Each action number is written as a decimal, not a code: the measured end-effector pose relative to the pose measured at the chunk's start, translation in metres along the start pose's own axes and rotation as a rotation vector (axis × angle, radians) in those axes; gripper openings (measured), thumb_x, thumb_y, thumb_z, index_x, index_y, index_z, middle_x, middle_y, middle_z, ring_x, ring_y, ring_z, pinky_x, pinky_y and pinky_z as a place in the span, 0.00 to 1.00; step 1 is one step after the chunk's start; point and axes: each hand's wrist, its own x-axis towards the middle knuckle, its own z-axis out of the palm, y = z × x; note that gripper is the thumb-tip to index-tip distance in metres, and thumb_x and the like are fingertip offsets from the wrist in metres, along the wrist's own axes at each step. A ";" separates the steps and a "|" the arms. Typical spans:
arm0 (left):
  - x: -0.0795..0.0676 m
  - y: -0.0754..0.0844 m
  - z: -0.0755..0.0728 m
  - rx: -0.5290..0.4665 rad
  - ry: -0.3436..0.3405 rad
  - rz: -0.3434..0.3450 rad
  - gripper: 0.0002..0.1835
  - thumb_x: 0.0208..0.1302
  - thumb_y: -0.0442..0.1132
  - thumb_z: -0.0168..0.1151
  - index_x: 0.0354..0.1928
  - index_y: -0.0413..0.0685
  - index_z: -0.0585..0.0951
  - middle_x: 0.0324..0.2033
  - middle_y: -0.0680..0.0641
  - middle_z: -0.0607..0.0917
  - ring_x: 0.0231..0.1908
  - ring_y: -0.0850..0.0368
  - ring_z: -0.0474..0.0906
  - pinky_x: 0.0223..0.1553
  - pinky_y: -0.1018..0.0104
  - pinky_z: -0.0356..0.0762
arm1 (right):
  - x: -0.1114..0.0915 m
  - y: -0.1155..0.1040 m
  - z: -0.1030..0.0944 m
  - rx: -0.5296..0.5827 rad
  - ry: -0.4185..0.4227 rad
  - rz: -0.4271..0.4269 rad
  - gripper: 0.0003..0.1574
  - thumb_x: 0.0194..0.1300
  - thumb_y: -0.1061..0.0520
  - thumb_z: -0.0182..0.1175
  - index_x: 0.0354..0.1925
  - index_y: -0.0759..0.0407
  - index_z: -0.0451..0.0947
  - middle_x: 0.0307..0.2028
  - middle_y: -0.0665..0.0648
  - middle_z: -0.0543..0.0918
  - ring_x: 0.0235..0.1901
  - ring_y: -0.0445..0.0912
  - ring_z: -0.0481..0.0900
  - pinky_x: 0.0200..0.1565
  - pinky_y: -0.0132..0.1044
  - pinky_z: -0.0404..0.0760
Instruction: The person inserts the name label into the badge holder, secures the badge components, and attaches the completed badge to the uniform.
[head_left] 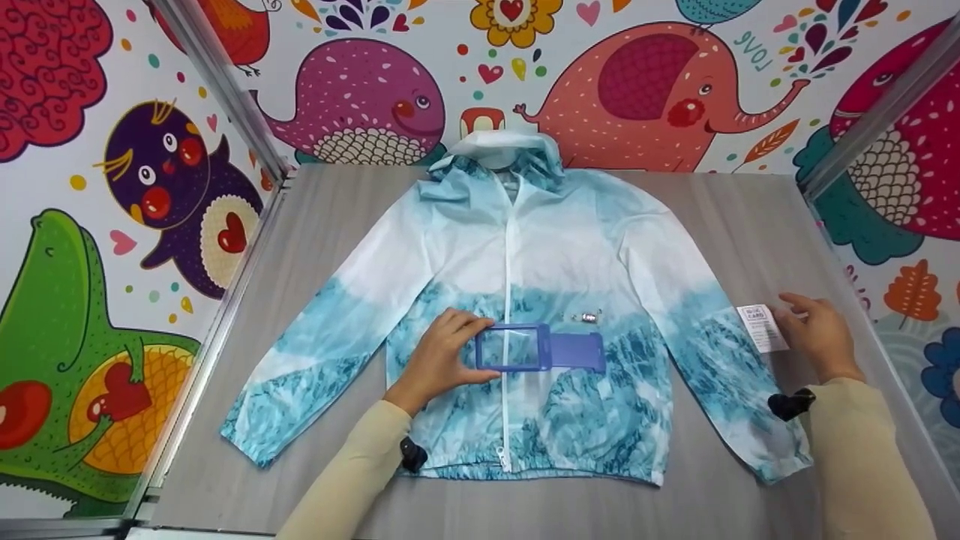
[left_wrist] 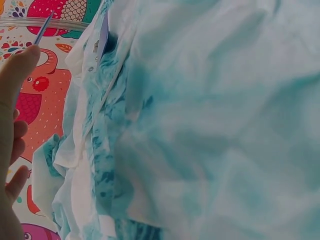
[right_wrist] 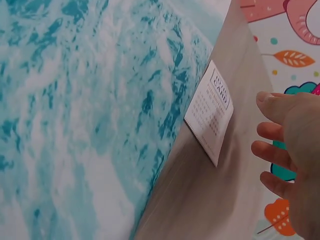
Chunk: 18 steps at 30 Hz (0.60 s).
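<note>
My left hand [head_left: 442, 356] pinches the left end of a blue-purple card holder [head_left: 546, 349] with a clear window, thumb below and fingers above. From its right side a solid purple panel [head_left: 577, 351] sticks out partway. In the left wrist view a thin edge of the holder [left_wrist: 44, 27] shows at the fingertip. A white printed card [right_wrist: 210, 115] lies at the edge of the jacket's sleeve on the right, partly over the table. Beside that card is my right hand [head_left: 817, 334], fingers loosely bent and apart from the card in the right wrist view.
A white and teal hooded jacket [head_left: 465, 255] is spread flat on the grey table [head_left: 322, 217], its zipper closed. A small metal clip [head_left: 589, 317] lies on the jacket above the purple panel. Cartoon-printed walls [head_left: 480, 97] enclose the back and sides.
</note>
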 end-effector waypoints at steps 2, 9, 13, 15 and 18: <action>-0.001 0.000 0.001 0.007 -0.004 0.000 0.39 0.43 0.60 0.79 0.59 0.53 0.81 0.47 0.52 0.82 0.48 0.56 0.74 0.50 0.57 0.78 | 0.003 0.003 0.001 0.019 -0.012 -0.009 0.32 0.79 0.49 0.43 0.74 0.59 0.57 0.66 0.78 0.61 0.59 0.71 0.65 0.60 0.68 0.70; -0.003 0.000 0.003 0.020 0.006 0.009 0.40 0.41 0.61 0.80 0.58 0.54 0.81 0.46 0.52 0.82 0.46 0.56 0.74 0.49 0.58 0.79 | 0.007 0.010 0.009 -0.007 0.053 -0.043 0.29 0.77 0.50 0.48 0.70 0.60 0.66 0.68 0.79 0.57 0.65 0.76 0.53 0.63 0.72 0.61; -0.001 0.000 0.004 0.015 0.008 0.017 0.40 0.40 0.60 0.80 0.58 0.54 0.81 0.46 0.52 0.82 0.45 0.57 0.73 0.47 0.59 0.78 | 0.010 0.012 0.012 -0.033 0.089 -0.052 0.28 0.77 0.50 0.49 0.68 0.61 0.69 0.69 0.79 0.56 0.64 0.75 0.50 0.58 0.73 0.55; -0.001 0.000 0.004 0.014 0.006 0.015 0.40 0.41 0.60 0.80 0.58 0.54 0.81 0.46 0.52 0.82 0.45 0.57 0.73 0.46 0.60 0.78 | 0.013 0.012 0.012 -0.033 0.080 -0.050 0.28 0.77 0.49 0.49 0.68 0.61 0.69 0.70 0.79 0.55 0.65 0.75 0.50 0.58 0.73 0.55; 0.000 0.000 0.005 0.015 0.005 0.009 0.39 0.41 0.60 0.80 0.58 0.53 0.81 0.46 0.52 0.82 0.45 0.57 0.73 0.47 0.60 0.79 | 0.017 0.011 0.014 -0.007 0.052 0.002 0.30 0.76 0.46 0.51 0.68 0.59 0.69 0.72 0.76 0.52 0.67 0.74 0.47 0.60 0.74 0.55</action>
